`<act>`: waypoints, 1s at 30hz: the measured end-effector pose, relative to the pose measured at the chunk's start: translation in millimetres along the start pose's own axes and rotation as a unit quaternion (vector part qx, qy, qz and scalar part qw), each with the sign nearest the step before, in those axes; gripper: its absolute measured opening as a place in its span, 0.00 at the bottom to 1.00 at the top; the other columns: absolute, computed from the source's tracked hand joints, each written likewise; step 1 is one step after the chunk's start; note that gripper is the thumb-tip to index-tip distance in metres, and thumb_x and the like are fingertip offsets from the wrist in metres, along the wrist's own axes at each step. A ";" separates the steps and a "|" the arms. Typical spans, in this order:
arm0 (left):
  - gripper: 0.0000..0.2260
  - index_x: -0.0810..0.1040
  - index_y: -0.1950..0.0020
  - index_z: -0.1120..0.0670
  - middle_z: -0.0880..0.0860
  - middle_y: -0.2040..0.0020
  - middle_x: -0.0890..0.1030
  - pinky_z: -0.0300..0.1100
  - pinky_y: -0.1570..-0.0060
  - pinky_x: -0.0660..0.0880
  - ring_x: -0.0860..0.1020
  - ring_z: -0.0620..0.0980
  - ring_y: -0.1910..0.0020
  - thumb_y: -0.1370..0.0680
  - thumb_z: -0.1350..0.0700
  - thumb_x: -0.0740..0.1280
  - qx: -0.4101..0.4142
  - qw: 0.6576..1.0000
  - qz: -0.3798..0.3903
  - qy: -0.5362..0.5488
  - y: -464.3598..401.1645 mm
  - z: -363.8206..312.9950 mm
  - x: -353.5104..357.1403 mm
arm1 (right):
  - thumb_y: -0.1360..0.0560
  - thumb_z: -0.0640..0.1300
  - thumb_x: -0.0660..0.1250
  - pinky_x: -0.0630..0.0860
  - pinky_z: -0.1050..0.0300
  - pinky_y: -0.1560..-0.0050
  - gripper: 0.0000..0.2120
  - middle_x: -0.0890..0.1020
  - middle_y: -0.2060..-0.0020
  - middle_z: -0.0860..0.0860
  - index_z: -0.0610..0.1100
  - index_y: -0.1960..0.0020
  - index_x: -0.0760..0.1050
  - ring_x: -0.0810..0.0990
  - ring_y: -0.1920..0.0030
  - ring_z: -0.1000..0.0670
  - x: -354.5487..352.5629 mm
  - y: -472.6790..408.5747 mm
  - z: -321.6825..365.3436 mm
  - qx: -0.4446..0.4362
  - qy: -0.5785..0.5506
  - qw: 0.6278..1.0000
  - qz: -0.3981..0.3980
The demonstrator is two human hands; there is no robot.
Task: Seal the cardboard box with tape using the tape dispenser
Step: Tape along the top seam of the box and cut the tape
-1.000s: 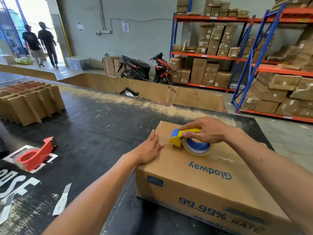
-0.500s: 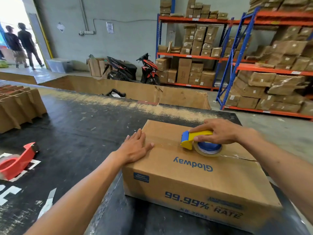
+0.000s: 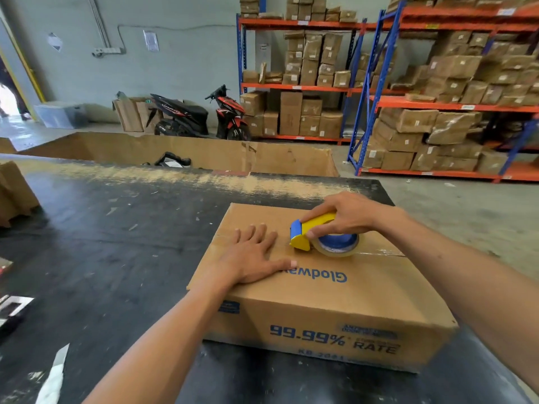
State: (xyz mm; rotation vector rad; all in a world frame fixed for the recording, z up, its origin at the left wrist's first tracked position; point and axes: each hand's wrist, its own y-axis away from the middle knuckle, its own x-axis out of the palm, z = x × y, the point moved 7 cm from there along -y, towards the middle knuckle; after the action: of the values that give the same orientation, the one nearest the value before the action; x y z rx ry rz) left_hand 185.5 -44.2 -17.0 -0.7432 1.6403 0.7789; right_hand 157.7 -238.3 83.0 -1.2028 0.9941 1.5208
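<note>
Head view, nearest first: two bare forearms reach in from the bottom edge toward a closed brown cardboard box (image 3: 335,298) printed with blue lettering, which sits on the black, scuffed bench (image 3: 102,258) in the lower centre of the frame. The left hand (image 3: 250,258) lies flat and spread on the box top, fingers released and pressing on the cardboard near its left end, the thumb just over the printed brand word. Just right of it, the right hand (image 3: 347,214) is clenched around the handle of a yellow and blue tape dispenser (image 3: 318,237), which rests on the centre seam of the box top with its clear tape roll touching the cardboard. A shiny strip of clear tape (image 3: 379,251) runs along the seam from the roll toward the right edge of the box.

At the bottom left corner a white scrap of tape (image 3: 55,374) lies on the bench. At the left edge sits a brown cardboard divider stack (image 3: 14,193). Beyond the bench stands a large open cardboard bin (image 3: 233,156). Farther back, a black and red scooter (image 3: 201,116) is parked against the grey wall, and orange and blue shelving racks (image 3: 379,91) loaded with brown cartons fill the upper right.
</note>
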 end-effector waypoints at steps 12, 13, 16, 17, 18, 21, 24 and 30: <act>0.48 0.47 0.19 0.45 0.53 0.18 0.44 0.59 0.24 0.41 0.42 0.54 0.20 0.32 0.20 0.49 0.003 1.000 0.003 0.003 1.9 -0.3 -2.7 | 0.30 0.75 0.65 0.67 0.56 0.55 0.24 0.71 0.55 0.68 0.74 0.35 0.73 0.70 0.55 0.60 -12.5 27.0 -14.3 0.020 0.038 0.999 0.026; 0.48 0.47 0.19 0.45 0.53 0.18 0.44 0.59 0.23 0.41 0.42 0.54 0.20 0.32 0.20 0.49 0.006 1.000 0.003 0.002 1.6 -0.1 -2.2 | 0.30 0.74 0.65 0.65 0.58 0.56 0.24 0.69 0.56 0.68 0.74 0.35 0.73 0.69 0.55 0.61 -15.0 36.0 -24.4 0.033 0.039 0.998 0.030; 0.49 0.46 0.19 0.46 0.53 0.18 0.43 0.58 0.23 0.40 0.41 0.55 0.20 0.33 0.19 0.47 0.012 1.000 0.001 -0.002 0.7 1.5 -0.7 | 0.29 0.72 0.66 0.62 0.59 0.59 0.23 0.70 0.56 0.62 0.73 0.35 0.71 0.70 0.56 0.58 -18.1 60.9 -52.7 0.074 0.026 0.997 0.026; 0.49 0.45 0.19 0.46 0.53 0.18 0.42 0.58 0.23 0.40 0.41 0.55 0.20 0.33 0.19 0.47 0.013 1.000 0.000 -0.004 0.5 1.5 -0.3 | 0.30 0.72 0.65 0.62 0.59 0.59 0.23 0.71 0.56 0.59 0.74 0.35 0.70 0.70 0.56 0.57 -17.4 64.2 -56.0 0.080 0.026 0.996 0.023; 0.49 0.45 0.19 0.46 0.53 0.18 0.42 0.58 0.23 0.40 0.41 0.55 0.20 0.32 0.19 0.47 0.014 1.000 0.000 -0.006 0.5 1.3 0.3 | 0.31 0.74 0.64 0.64 0.58 0.58 0.24 0.72 0.55 0.56 0.74 0.35 0.70 0.71 0.56 0.56 -15.1 63.8 -56.6 0.081 0.035 0.996 0.025; 0.48 0.45 0.19 0.46 0.54 0.19 0.42 0.59 0.24 0.40 0.41 0.55 0.20 0.31 0.20 0.47 0.020 1.000 0.001 -0.011 0.9 0.0 1.7 | 0.33 0.78 0.60 0.70 0.55 0.52 0.27 0.71 0.55 0.56 0.76 0.35 0.70 0.71 0.55 0.55 -6.7 54.2 -51.7 0.078 0.080 0.993 0.041; 0.47 0.45 0.19 0.48 0.56 0.19 0.42 0.60 0.24 0.39 0.42 0.56 0.20 0.30 0.21 0.45 0.036 0.998 -0.018 -0.041 2.4 -3.3 -1.2 | 0.34 0.81 0.57 0.74 0.50 0.49 0.29 0.71 0.55 0.57 0.76 0.35 0.70 0.71 0.55 0.55 -1.9 46.1 -49.8 0.074 0.113 0.990 0.046; 0.50 0.41 0.19 0.56 0.56 0.20 0.38 0.52 0.23 0.36 0.37 0.52 0.21 0.29 0.22 0.45 0.087 0.995 -0.025 -0.041 -7.5 -63.5 -4.5 | 0.35 0.81 0.57 0.72 0.52 0.51 0.31 0.71 0.56 0.59 0.75 0.35 0.71 0.72 0.51 0.53 -5.1 48.3 -50.2 0.061 0.110 0.992 0.031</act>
State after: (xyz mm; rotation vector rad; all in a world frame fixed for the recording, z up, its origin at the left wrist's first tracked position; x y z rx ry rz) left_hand 156.5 -99.6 -3.0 -0.6182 1.5875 0.6139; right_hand 123.0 -298.9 80.5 -1.2810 1.2628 1.3743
